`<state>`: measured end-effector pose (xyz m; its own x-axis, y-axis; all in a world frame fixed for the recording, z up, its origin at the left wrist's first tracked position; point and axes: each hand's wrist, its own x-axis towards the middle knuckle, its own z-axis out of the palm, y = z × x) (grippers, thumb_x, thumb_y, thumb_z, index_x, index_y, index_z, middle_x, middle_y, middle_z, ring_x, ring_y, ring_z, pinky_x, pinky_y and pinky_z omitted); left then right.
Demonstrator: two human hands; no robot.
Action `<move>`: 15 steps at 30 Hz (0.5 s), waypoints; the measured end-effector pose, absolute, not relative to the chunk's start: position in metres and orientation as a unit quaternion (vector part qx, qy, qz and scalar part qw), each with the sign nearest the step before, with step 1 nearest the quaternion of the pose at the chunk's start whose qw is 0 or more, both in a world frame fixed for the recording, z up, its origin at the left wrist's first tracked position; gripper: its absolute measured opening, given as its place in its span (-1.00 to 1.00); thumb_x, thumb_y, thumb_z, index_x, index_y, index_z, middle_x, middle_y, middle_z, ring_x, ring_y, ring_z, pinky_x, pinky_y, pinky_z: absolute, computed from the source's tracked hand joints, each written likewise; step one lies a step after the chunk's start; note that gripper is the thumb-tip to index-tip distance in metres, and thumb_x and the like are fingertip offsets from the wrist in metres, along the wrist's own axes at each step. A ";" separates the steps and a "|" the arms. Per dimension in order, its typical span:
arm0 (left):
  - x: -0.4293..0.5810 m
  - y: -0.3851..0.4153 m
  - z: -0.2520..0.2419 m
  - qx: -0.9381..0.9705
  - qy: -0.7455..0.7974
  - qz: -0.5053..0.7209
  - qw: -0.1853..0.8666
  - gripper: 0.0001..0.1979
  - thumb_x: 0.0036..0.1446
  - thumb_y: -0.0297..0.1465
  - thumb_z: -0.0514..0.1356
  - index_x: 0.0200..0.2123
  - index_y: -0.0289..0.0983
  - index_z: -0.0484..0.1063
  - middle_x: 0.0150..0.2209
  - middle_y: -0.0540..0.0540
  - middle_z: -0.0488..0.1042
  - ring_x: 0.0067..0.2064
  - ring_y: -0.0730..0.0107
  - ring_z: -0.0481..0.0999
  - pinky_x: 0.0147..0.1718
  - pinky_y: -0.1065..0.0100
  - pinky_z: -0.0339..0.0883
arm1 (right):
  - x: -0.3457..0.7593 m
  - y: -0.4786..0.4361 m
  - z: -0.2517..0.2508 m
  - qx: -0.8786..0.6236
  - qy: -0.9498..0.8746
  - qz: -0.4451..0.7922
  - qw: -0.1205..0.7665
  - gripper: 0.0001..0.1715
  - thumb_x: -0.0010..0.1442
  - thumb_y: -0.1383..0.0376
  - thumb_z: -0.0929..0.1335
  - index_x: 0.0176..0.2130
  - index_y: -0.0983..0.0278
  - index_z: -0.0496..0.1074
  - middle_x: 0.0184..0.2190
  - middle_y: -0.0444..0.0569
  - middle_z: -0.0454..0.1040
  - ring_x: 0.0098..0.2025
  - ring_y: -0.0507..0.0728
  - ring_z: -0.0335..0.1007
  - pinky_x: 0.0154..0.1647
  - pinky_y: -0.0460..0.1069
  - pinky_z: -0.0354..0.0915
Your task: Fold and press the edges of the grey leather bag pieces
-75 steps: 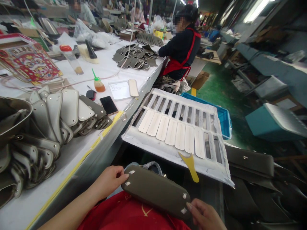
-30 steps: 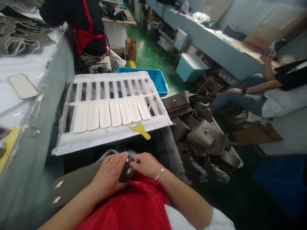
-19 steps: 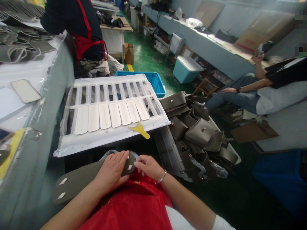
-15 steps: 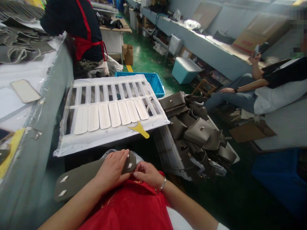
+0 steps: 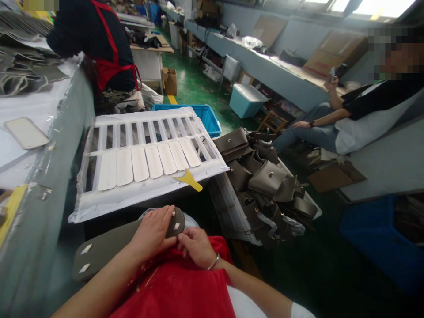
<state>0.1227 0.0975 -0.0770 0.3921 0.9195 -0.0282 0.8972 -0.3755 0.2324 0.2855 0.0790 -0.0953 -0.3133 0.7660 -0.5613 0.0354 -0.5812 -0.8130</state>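
A long olive-grey bag panel [image 5: 109, 245] with rounded ends lies slanted across my lap, small white tabs showing near both ends. My left hand [image 5: 155, 232] is laid over its right part, fingers across the top and thumb along the near edge, holding it. Just beside that thumb, my right hand [image 5: 195, 246] has thumb and forefinger pinched at the panel's near edge, close to the rounded right end. What lies between those fingertips is hidden. Under the panel's far end shows some clear plastic. A red apron [image 5: 179, 287] covers my lap beneath both hands.
Ahead, a white slatted rack [image 5: 112, 205] bears several white rounded strips and a yellow forked tool [image 5: 188, 179]. To the right stands a bin heaped with olive bags [image 5: 268, 179]. A workbench [image 5: 66, 145] runs along the left. Two people are nearby, one seated at right.
The view has shifted slightly, so the surroundings sit a little further left. My right hand's fingers have moved slightly along the panel's edge; my left hand keeps its hold.
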 end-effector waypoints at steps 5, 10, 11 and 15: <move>0.121 0.100 -0.079 0.829 0.547 0.059 0.101 -0.30 -0.06 -0.20 0.16 0.12 -0.45 0.13 0.05 -0.32 0.29 0.05 0.06 0.27 0.00 0.12 0.13 | 0.282 0.077 -0.096 -0.525 -0.362 0.722 0.267 -0.87 0.08 0.35 0.27 -0.49 0.34 0.27 -0.69 -0.21 0.35 -0.76 -0.11 0.13 -0.77 -0.21 -0.01; 0.120 0.100 -0.083 0.832 0.545 0.051 0.093 -0.31 -0.04 -0.22 0.15 0.12 -0.47 0.13 0.06 -0.33 0.29 0.05 0.06 0.26 -0.01 0.12 0.14 | 0.277 0.078 -0.098 -0.532 -0.324 0.729 0.282 -0.88 0.02 0.36 0.27 -0.52 0.32 0.25 -0.73 -0.22 0.34 -0.78 -0.10 0.11 -0.80 -0.20 -0.04; 0.120 0.100 -0.083 0.833 0.544 0.050 0.090 -0.32 -0.04 -0.23 0.15 0.12 -0.47 0.13 0.06 -0.33 0.28 0.05 0.06 0.26 -0.01 0.11 0.13 | 0.276 0.078 -0.099 -0.537 -0.314 0.730 0.284 -0.88 0.01 0.37 0.27 -0.54 0.32 0.25 -0.74 -0.22 0.33 -0.79 -0.10 0.10 -0.81 -0.20 -0.05; 0.118 0.101 -0.086 0.836 0.541 0.048 0.083 -0.33 -0.06 -0.27 0.14 0.11 -0.47 0.15 0.07 -0.33 0.28 0.06 0.06 0.25 -0.02 0.12 0.13 | 0.270 0.081 -0.099 -0.543 -0.294 0.730 0.294 -0.86 0.00 0.39 0.25 -0.57 0.32 0.23 -0.76 -0.21 0.32 -0.81 -0.09 0.09 -0.83 -0.19 -0.08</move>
<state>0.1184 0.1009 -0.0863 0.4109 0.9116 -0.0094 0.8958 -0.4018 0.1901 0.2702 0.0805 -0.0987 -0.2378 0.7480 -0.6196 -0.1086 -0.6544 -0.7483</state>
